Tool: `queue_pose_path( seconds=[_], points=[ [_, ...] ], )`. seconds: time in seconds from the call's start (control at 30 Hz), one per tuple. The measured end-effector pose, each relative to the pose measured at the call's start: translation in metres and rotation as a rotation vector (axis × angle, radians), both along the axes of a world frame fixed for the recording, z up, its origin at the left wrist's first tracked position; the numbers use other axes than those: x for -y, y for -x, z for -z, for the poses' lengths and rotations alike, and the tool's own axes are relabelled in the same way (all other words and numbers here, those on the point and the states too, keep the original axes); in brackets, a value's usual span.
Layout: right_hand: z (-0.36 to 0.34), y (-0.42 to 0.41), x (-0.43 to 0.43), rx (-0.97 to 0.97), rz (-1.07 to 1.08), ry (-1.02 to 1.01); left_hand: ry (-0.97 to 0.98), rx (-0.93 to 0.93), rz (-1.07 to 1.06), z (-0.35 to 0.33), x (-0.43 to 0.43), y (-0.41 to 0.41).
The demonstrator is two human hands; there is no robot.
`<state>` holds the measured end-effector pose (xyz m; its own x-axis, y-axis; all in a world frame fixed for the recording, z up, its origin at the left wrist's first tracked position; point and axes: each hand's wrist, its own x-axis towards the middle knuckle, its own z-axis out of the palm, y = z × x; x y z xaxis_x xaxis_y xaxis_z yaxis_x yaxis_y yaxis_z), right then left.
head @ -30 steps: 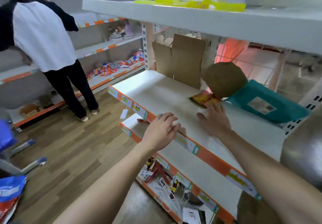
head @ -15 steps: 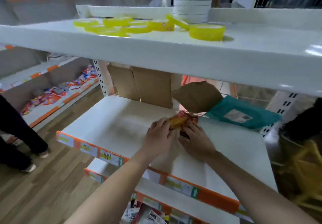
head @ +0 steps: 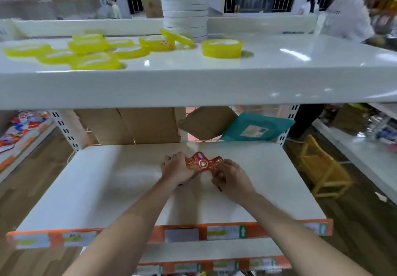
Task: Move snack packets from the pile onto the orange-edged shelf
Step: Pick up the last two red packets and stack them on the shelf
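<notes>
The orange-edged shelf is a white panel with an orange front strip carrying price labels. Red snack packets rest on its surface near the centre. At the back, a brown paper parcel and a teal mailer bag lean side by side, and flattened cardboard stands upright. The upper white shelf carries yellow tape rolls and a stack of white rolls.
</notes>
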<state>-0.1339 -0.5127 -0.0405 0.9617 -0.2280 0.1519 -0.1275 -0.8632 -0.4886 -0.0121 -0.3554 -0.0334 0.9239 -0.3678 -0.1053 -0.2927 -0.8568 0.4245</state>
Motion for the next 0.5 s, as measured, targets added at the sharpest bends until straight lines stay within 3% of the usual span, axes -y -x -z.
queue_pose_path(
  seconds=[0.3, 0.37, 0.5],
  points=[
    [-0.003, -0.008, -0.018, -0.219, 0.314, 0.036, 0.344, -0.263, 0.084, -0.005, -0.037, 0.022],
    [-0.006, -0.010, -0.019, -0.293, 0.383, -0.040, 0.427, -0.327, 0.096, -0.004, -0.046, 0.026],
    [-0.020, 0.001, -0.021, -0.320, 0.342, -0.090, 0.552, -0.461, 0.099, -0.003, -0.053, 0.029]
  ],
)
